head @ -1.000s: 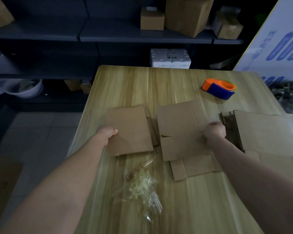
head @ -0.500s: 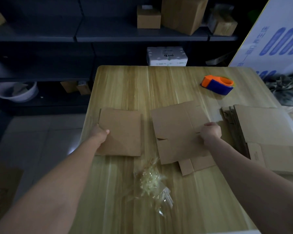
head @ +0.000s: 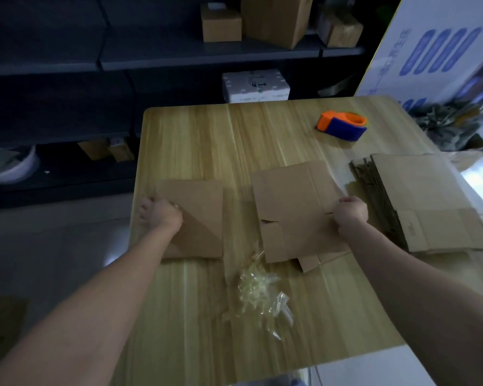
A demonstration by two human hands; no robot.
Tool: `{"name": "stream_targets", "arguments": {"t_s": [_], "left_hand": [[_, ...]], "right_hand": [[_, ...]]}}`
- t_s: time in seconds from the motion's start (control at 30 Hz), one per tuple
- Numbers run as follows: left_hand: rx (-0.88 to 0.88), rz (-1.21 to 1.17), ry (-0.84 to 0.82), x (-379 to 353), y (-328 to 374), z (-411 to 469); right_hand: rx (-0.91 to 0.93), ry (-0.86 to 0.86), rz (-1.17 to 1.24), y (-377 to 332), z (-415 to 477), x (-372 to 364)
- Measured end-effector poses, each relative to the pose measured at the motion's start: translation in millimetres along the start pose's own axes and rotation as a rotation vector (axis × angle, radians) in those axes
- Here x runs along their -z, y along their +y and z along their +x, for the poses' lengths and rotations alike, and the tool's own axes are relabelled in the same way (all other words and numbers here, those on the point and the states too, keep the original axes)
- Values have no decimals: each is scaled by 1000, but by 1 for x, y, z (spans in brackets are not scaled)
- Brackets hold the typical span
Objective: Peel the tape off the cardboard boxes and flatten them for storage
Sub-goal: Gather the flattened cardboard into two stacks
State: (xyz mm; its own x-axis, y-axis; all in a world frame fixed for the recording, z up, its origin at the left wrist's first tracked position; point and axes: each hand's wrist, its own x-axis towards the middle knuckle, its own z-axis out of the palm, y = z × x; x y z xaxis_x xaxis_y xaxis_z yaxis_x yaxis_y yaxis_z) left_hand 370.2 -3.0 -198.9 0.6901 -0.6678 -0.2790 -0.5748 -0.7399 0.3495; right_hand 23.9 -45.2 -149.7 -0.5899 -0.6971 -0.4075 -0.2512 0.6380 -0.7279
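Bench (head: pixel 193 140) carries everything, dim light. Far right, the stack of flattened boxes (head: pixel 418 190) lies near the bench edge, finished pieces by the look of it. Next to it the centre box (head: pixel 290 201) is flat on the wood, flaps showing at its near edge. Your right hand (head: pixel 350 215) grips its right edge, curled tight over the cardboard. The left box (head: pixel 198 207) is smaller, flat, at the left bench edge, well apart from the centre box. Your left hand (head: pixel 161 214) grips its left side, fingers (head: pixel 170 209) wrapped on the cardboard, thumb side partly hidden. So both hands hold one flat piece each. I judge the step in hand is moving flattened pieces to storage. Do it clean: slide or lift each piece level, do not bend it at the grip, and land it square on the stack with edges lined up. One piece at a time is safer, as the near flaps on the centre box could catch. The wad of peeled tape (head: pixel 258 288) lies loose just in front of the centre box, so drag no cardboard through it or it may stick. Tape dispenser (head: pixel 342 125) sits at the far right, out of the way.
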Motion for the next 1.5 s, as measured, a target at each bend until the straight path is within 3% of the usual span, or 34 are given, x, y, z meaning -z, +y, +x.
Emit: {"name": "stream_targets", "arguments": {"t_s": [0.13, 0.27, 0.33, 0.47, 0.77, 0.97, 1.17, 1.3, 1.5], "left_hand": [[-202, -149, -109, -13, 46, -21], [-332, -326, -330, -32, 90, -61], [-295, -395, -475, -42, 110, -85], [-47, -697, -646, -64, 142, -113], [123, -758, -407, -96, 167, -124], [250, -698, -402, -115, 171, -131], [239, -624, -306, -120, 190, -134], [191, -491, -220, -122, 203, -140], [218, -547, -217, -123, 210, -141]], "right_hand": [[-6, -19, 20, 1, 7, 7], [-10, -47, 20, 4, 19, 15], [-7, -61, 15, 6, 28, 22], [12, -136, 20, 8, 47, 37], [223, -172, -149, 4, 107, 103], [271, -363, -240, 14, 132, 110], [400, -129, -390, 3, 163, 134], [222, -54, -629, 14, 199, 168], [-41, -120, -597, 39, 246, 197]]}}
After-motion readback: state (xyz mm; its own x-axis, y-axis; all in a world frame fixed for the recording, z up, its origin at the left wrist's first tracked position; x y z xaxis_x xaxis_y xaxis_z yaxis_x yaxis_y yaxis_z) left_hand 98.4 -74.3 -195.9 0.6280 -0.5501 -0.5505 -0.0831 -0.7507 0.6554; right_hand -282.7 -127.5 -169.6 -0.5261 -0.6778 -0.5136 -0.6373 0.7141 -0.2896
